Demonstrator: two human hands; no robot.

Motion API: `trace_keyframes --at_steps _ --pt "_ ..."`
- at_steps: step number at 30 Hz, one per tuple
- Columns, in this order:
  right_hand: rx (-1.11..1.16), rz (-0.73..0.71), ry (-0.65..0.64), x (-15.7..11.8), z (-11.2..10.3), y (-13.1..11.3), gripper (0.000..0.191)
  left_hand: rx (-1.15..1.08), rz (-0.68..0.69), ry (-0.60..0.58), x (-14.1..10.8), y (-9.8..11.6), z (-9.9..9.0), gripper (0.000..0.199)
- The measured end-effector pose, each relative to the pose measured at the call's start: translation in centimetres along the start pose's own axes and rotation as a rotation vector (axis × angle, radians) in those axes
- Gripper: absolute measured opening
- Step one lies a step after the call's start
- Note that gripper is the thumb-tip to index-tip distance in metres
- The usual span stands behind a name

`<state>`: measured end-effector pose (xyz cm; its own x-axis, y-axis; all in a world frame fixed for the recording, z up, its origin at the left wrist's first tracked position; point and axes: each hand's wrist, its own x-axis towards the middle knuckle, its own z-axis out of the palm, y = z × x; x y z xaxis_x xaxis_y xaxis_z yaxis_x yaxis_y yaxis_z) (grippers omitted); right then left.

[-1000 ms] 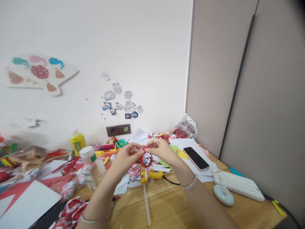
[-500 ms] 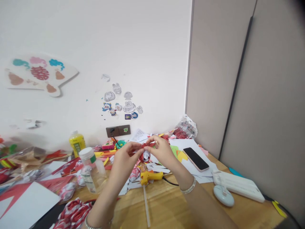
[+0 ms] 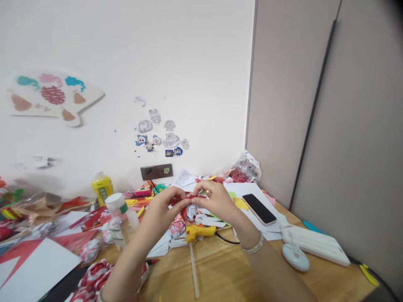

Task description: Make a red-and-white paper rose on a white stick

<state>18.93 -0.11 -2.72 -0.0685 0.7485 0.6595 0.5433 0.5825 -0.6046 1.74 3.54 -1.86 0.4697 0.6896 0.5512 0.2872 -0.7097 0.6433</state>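
Between my two hands is a small piece of red and white crumpled paper (image 3: 191,212), raised over the cluttered middle of the table. My left hand (image 3: 168,205) pinches its left side with thumb and fingers. From the right, my right hand (image 3: 212,199) pinches it too, its fingertips almost meeting those of the left. The fingers partly cover the paper. Just below lies a yellow glue gun (image 3: 200,232) with a clear glue stick (image 3: 193,270) in front of it. A pink and white paper ball (image 3: 177,226) rests beside the held piece.
At left stand a clear jar (image 3: 117,218) and a yellow-labelled bottle (image 3: 102,188), among paper scraps and red-white paper rolls (image 3: 94,279). On the right are a phone (image 3: 259,209), a white power strip (image 3: 317,244) and a round pale device (image 3: 296,256). A black cord trails from the glue gun.
Both hands have shifted slightly, the left a little to the left and the right a little to the right. More of the red paper's white part shows below the fingers.
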Motion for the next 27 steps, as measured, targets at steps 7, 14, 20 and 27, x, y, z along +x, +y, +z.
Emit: trace_keyframes --at_steps 7,14,20,27 --pt "0.120 0.140 -0.134 0.1 0.7 0.8 0.009 -0.078 -0.062 -0.157 0.1 -0.3 -0.5 0.025" --pt "0.072 0.155 -0.073 0.1 1.2 0.2 0.003 -0.065 -0.100 -0.111 0.2 -1.6 -0.3 0.024" --pt "0.094 0.180 -0.078 0.1 1.4 0.4 0.004 -0.189 -0.195 -0.197 0.1 -1.0 -0.6 0.024" --pt "0.117 0.201 -0.102 0.0 2.2 0.7 0.007 -0.181 -0.274 -0.336 0.2 -2.3 -0.7 0.025"
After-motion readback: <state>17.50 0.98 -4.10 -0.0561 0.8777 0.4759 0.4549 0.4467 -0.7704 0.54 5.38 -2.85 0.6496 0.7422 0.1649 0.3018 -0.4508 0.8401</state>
